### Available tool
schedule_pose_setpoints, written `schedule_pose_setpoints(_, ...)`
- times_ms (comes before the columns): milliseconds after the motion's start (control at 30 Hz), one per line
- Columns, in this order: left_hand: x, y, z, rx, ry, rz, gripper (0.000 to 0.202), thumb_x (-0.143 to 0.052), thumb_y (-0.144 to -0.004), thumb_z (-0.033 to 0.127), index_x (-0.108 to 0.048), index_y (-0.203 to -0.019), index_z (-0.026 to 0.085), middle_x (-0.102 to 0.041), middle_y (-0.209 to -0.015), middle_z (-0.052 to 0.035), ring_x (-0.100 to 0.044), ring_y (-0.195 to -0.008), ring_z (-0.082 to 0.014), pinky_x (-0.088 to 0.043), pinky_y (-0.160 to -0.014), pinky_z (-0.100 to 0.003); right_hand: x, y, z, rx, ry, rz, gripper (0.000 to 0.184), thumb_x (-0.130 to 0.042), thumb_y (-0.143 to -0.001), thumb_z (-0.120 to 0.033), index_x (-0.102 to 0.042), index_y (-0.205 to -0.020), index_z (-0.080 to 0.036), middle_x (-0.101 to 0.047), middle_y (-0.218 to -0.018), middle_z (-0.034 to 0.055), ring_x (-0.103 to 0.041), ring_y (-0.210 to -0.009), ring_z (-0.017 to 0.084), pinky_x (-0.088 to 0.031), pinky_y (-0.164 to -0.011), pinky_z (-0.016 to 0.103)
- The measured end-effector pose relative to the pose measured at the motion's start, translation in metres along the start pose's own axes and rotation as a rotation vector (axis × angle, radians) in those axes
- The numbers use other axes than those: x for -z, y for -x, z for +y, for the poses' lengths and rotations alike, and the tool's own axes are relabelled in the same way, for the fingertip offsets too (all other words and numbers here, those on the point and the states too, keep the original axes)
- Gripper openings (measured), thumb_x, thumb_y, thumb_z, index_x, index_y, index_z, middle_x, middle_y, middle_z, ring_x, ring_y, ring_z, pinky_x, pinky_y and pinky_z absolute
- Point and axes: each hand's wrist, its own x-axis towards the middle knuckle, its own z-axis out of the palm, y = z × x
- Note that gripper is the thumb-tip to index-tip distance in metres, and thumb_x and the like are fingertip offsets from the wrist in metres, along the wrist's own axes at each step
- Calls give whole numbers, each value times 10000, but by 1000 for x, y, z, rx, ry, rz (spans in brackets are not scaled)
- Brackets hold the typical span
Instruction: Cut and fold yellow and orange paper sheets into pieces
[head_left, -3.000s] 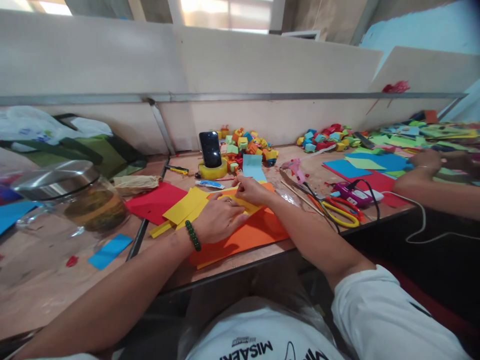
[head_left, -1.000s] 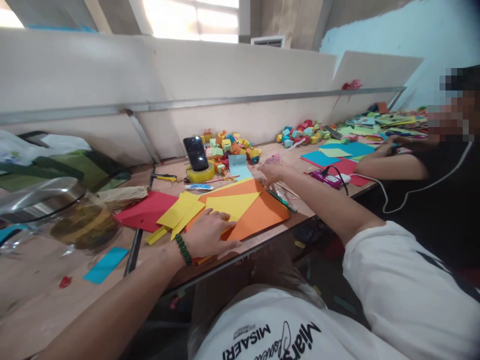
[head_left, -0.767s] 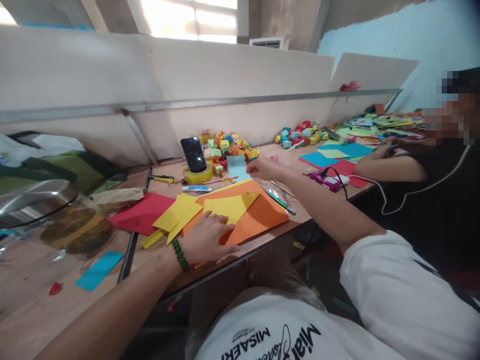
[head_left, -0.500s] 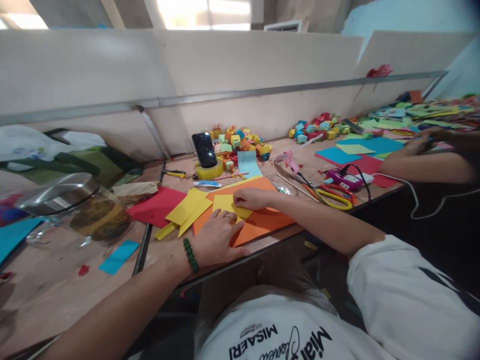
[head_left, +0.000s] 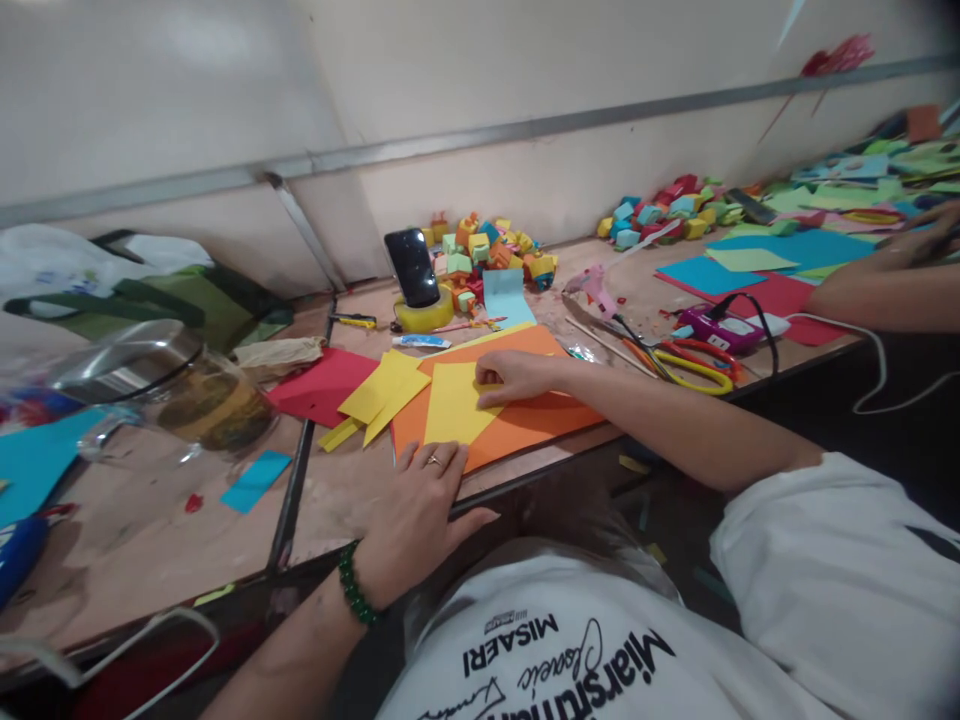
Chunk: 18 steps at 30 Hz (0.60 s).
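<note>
A sheet of yellow paper point(head_left: 454, 395) lies on top of larger orange paper point(head_left: 536, 425) near the table's front edge. My right hand point(head_left: 517, 378) rests on the yellow sheet's right side, fingers curled in; whatever they may hold is hidden. At the sheet's lower edge, my left hand point(head_left: 420, 520) lies with fingertips on the paper, thumb spread away, holding nothing. Just left are several yellow paper pieces point(head_left: 382, 390), partly over a red sheet point(head_left: 322, 385).
Behind the paper, a phone point(head_left: 412, 268) leans upright by a yellow tape roll point(head_left: 424, 314). Small folded paper pieces point(head_left: 480, 250) are heaped by the wall. Right are a pink glue gun point(head_left: 596, 290), scissors point(head_left: 694, 370) and another person's arm point(head_left: 870, 298). A glass jug point(head_left: 217, 405) stands left.
My left hand has slid down and back toward the table edge, uncovering more of the yellow sheet. My right hand remains curled on its right side. The camera view has tilted downward.
</note>
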Motion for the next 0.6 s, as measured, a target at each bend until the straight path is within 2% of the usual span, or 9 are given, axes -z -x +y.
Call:
schedule_pose_setpoints(167,-1,-1,3,39,51,22,544,-604,-843,552,-592,-1231,171,-637,-1188,-143,-565,-1080,-331,-427,-957,-503,0,6,-11,-86,169,5,710,-750,-575,-682,-610,-1043,-166,-653,-1071,122,-612,-861,255,-414,-636,297)
schedule_pose_setpoints(233,1,-2,3,41,53,37,520,-595,-850,547,-600,-1217,178,-641,-1167,-141,-572,-1057,-324,-440,-938,-505,0,8,-2,-142,193,17,780,-749,-549,-713,-609,-1095,-175,-644,-1121,137,-624,-912,278,-440,-673,313)
schedule_pose_setpoints(333,0,-2,3,46,57,55,508,-598,-849,543,-601,-1207,183,-643,-1149,-139,-576,-1043,-318,-459,-919,-494,6,13,24,-262,197,31,830,-762,-544,-703,-600,-1165,-178,-637,-1170,145,-632,-971,293,-473,-742,333)
schedule_pose_setpoints(467,-5,0,1,50,69,49,537,-614,-843,528,-583,-1231,158,-629,-1176,-148,-561,-1069,-328,-458,-938,-482,24,22,62,-312,182,-4,709,-779,-645,-558,-594,-1197,-152,-661,-1158,137,-641,-997,271,-484,-795,320)
schedule_pose_setpoints(600,-3,0,0,50,84,18,529,-624,-839,525,-583,-1220,160,-624,-1185,-144,-562,-1061,-328,-466,-926,-476,47,29,81,-393,212,-9,516,-789,-682,-395,-654,-1113,-145,-713,-1008,112,-665,-930,267,-484,-772,317)
